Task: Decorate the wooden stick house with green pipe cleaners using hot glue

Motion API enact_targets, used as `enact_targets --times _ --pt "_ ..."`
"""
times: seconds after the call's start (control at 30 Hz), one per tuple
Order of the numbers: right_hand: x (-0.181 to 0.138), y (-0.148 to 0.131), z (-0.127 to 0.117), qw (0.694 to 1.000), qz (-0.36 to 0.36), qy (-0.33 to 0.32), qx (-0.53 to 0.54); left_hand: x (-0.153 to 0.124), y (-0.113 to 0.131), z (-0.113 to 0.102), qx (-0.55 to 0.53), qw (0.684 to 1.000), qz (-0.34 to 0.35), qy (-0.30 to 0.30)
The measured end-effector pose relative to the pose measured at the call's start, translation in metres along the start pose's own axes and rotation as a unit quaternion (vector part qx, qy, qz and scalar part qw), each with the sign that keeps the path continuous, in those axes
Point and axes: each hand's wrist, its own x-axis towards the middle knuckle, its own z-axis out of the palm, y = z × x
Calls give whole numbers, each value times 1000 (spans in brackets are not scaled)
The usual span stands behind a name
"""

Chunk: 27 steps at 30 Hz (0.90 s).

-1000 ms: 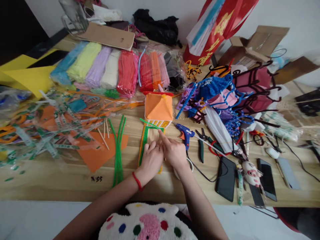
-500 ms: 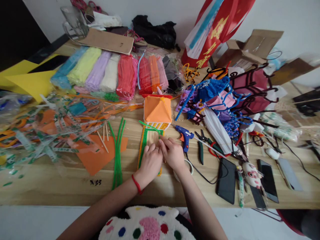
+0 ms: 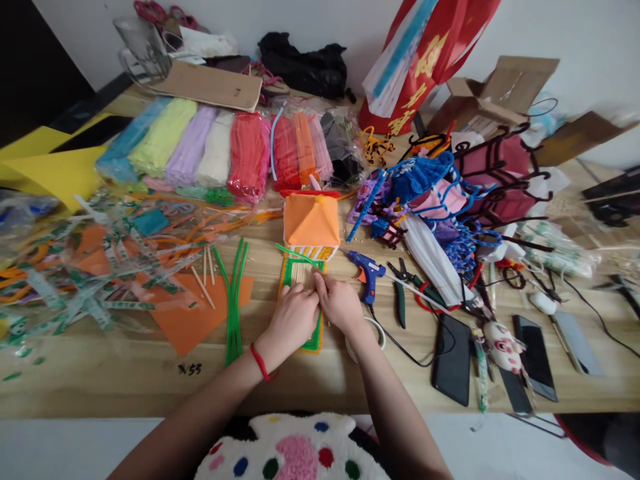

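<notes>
My left hand (image 3: 296,315), with a red cord at the wrist, rests fingers curled on a flat panel (image 3: 314,340) with green and orange fuzzy borders and thin wooden sticks across its middle. Against it, my right hand (image 3: 340,301) is closed at the panel's right edge. A loose green pipe cleaner (image 3: 296,255) runs over the panel's top into the right fingers. What the left fingertips hold is hidden. Just beyond the panel stands a small house (image 3: 311,223) with an orange roof and striped walls.
Green pipe cleaners (image 3: 234,303) and orange sheet (image 3: 180,323) lie to the left. On the right are a blue glue gun (image 3: 367,273), its cord, pliers (image 3: 400,300), a tape roll (image 3: 375,350) and phones (image 3: 451,360). Bagged pipe cleaner bundles (image 3: 200,143) line the back.
Both hands, still together, have shifted slightly left and turned a little over the panel. More of the panel's lower green end shows. The whole view has shifted slightly.
</notes>
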Motion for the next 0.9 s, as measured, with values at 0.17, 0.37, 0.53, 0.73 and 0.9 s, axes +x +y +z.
enact_targets --times 0.17,0.37,0.53,0.73,0.9 --pt "-1 -4 -1 1000 -11 -5 -21 2 -9 -7 1 1000 25 -8" --pt "-1 -5 0 1000 5 3 -10 1 -8 -3 5 1000 24 16" --pt "0 -3 4 1000 19 7 16 1 -9 -2 1 1000 26 17" --pt "2 4 9 992 29 30 121 2 -9 -6 -15 999 23 26" --pt "4 4 11 989 50 36 135 2 -11 -8 -27 999 21 30"
